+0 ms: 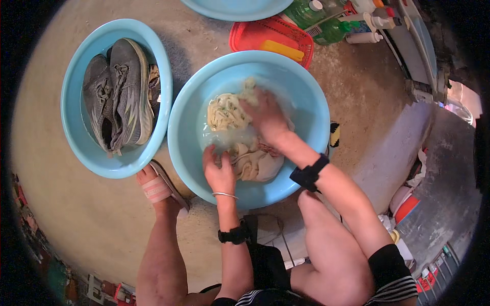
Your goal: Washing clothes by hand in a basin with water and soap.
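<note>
In front of me stands a round light-blue basin (pixel 178 148) with cloudy water and wet, cream-coloured cloth in it. A patterned cream cloth (pixel 226 113) lies bunched at the middle left, and a plain beige cloth (pixel 260 166) is heaped nearer to me. My left hand (pixel 219 169) dips in at the near left, its thumb and fingers apart, beside the beige cloth. Over the patterned cloth's right side, my right hand (pixel 266 116) is smeared by motion. Its fingers do not show clearly enough to tell whether they grip the fabric.
A second blue basin (pixel 69 122) at the left holds grey sneakers (pixel 127 84). Behind the middle basin are a red plastic basket (pixel 245 38) with a yellow bar (pixel 282 50), green bottles (pixel 329 31) and another blue basin (pixel 237 11). My slippered foot (pixel 158 183) rests between the basins.
</note>
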### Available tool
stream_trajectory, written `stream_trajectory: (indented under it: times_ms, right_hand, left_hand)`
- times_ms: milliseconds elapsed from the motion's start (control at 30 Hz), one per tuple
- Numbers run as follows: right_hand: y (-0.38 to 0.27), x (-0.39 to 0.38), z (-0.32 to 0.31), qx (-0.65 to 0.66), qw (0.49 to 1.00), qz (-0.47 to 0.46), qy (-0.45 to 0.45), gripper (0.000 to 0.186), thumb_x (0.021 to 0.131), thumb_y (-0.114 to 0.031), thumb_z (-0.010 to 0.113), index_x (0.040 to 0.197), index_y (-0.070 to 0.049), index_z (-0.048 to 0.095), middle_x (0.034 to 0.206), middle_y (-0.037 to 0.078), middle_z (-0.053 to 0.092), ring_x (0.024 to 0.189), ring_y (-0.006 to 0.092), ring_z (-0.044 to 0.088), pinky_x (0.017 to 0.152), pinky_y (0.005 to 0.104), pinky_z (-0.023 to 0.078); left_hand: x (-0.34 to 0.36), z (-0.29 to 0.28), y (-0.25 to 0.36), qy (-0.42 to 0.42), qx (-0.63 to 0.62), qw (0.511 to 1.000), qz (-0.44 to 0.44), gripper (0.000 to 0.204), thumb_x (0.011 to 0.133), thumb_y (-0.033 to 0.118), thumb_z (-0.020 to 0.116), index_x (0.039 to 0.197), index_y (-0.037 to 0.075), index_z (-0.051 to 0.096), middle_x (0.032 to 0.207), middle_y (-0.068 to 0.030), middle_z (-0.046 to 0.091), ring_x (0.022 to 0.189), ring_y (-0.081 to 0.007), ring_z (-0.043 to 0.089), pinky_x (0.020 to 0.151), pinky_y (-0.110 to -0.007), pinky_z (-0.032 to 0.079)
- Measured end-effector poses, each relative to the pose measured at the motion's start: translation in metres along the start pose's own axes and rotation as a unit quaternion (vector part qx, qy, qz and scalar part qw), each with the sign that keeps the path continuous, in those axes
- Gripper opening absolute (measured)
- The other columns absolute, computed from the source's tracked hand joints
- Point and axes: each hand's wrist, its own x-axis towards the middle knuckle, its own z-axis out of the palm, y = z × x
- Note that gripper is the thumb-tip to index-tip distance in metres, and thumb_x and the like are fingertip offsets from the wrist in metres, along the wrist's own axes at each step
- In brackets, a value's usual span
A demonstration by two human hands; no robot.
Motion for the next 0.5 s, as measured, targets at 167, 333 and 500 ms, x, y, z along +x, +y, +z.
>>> stream_trajectory:
  times_ms: [167, 333, 500]
  right_hand:
    - [-0.040, -0.002, -0.007, 0.322, 0.915, -0.033, -0.241, 0.043, 0.071, -0.013, 0.061, 0.115, -0.013, 0.058, 0.116, 0.021, 0.049, 0.105, 0.0345, 0.050, 0.091, 0.0374, 0.041]
    - [-0.041, -0.014, -0.077, 0.523, 0.823, -0.004, -0.223, 0.029, 0.079, -0.017, 0.059, 0.104, -0.002, 0.060, 0.106, 0.019, 0.055, 0.097, 0.0302, 0.054, 0.087, 0.0355, 0.042]
    - [-0.030, -0.020, -0.054, 0.362, 0.925, 0.107, 0.034, 0.053, 0.085, -0.041, 0.056, 0.119, -0.001, 0.047, 0.105, 0.023, 0.054, 0.094, 0.0330, 0.055, 0.084, 0.0395, 0.043]
  left_hand:
    - [0.015, -0.003, 0.010, 0.044, -0.061, 0.995, 0.068, 0.043, 0.086, 0.015, 0.054, 0.125, 0.000, 0.044, 0.119, -0.0141, 0.050, 0.103, -0.0237, 0.052, 0.085, -0.034, 0.044]
    - [0.003, 0.013, 0.040, -0.076, -0.495, 0.860, -0.096, 0.052, 0.092, 0.028, 0.048, 0.135, 0.006, 0.030, 0.122, -0.0122, 0.046, 0.105, -0.0231, 0.051, 0.087, -0.034, 0.044]
    - [-0.016, 0.041, 0.061, -0.124, -0.366, 0.922, 0.024, 0.036, 0.092, 0.016, 0.050, 0.125, 0.004, 0.041, 0.110, -0.0077, 0.053, 0.099, -0.0140, 0.052, 0.085, -0.027, 0.044]
